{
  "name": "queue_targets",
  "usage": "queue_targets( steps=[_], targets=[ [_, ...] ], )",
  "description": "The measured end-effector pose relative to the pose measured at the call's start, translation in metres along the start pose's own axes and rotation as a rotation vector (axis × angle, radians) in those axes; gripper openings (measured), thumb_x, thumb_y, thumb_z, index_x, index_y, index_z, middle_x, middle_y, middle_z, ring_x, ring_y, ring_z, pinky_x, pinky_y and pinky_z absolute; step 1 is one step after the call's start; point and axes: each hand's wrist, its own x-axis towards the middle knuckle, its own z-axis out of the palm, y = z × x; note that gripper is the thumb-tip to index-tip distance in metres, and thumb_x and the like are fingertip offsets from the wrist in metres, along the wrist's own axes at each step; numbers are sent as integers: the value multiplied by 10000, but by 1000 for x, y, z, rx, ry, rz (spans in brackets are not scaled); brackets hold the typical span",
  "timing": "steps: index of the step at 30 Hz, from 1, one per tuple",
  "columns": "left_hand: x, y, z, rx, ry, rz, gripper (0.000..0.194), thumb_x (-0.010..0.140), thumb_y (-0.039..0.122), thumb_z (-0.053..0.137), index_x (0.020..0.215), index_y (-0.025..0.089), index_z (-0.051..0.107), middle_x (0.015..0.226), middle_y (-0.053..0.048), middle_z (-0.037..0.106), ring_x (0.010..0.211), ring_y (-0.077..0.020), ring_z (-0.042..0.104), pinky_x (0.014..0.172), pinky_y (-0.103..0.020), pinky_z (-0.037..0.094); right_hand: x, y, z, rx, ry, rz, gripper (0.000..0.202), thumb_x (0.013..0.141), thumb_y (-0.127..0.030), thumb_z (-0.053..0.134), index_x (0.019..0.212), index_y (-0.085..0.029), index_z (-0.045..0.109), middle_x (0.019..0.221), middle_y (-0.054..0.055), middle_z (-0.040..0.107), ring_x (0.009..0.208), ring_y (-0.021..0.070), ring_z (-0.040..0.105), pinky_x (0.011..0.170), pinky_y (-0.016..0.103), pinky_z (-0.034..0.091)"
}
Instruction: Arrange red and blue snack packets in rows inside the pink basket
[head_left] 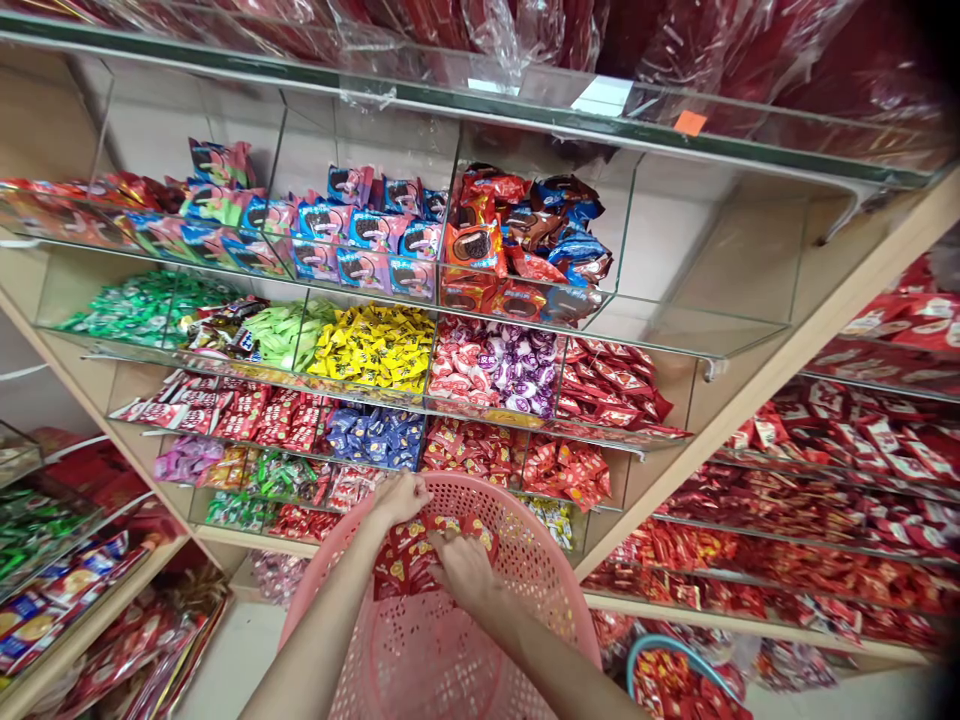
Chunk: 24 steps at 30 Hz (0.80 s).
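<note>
A pink plastic basket (540, 525) with a perforated wall stands below the shelves. My left hand (401, 497) is closed over its far rim, with the fingers partly hidden behind the edge. Inside the basket, against the far wall, lies a pile of red wrapped candies (401, 560) with yellowish prints. My right hand (463, 568) reaches in from the right, its fingers bent and closed on the candies; the fingertips are partly hidden among the wrappers. Just behind the rim, a shelf compartment holds similar red wrapped candies (469, 448).
Glass-fronted shelves hold yellow candies (375, 345), blue candies (375, 435), green candies (150, 305) and packaged cookies (375, 230). A slanting wooden upright (742, 345) divides off more red sweets on the right. A blue-rimmed basket (637, 650) stands on the floor at lower right.
</note>
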Motion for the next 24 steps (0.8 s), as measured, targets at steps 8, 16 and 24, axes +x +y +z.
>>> queue_targets(
  steps=[8,16,24],
  targets=[
    [-1,2,-2,-21,-7,-9,296,728,442,496,675,200,659,806,-38,619,776,-188,561,717,-282,388,4,-2,15,-45,10,-57,407,738,-415,577,1073,-186,537,927,101,637,847,233,607,724,324,439],
    [-2,3,-2,-35,-8,-19,289,723,441,500,673,204,658,786,-30,639,771,-187,569,714,-287,388,6,-6,17,-77,25,-71,311,775,-394,544,974,-160,591,895,103,644,834,230,606,729,332,445],
    [-1,0,1,-44,-5,-11,297,725,453,494,679,208,655,834,-28,637,809,-182,558,734,-279,388,8,-19,25,-130,-2,-168,324,823,-394,471,975,-138,599,903,109,645,842,222,604,764,342,439]
  ],
)
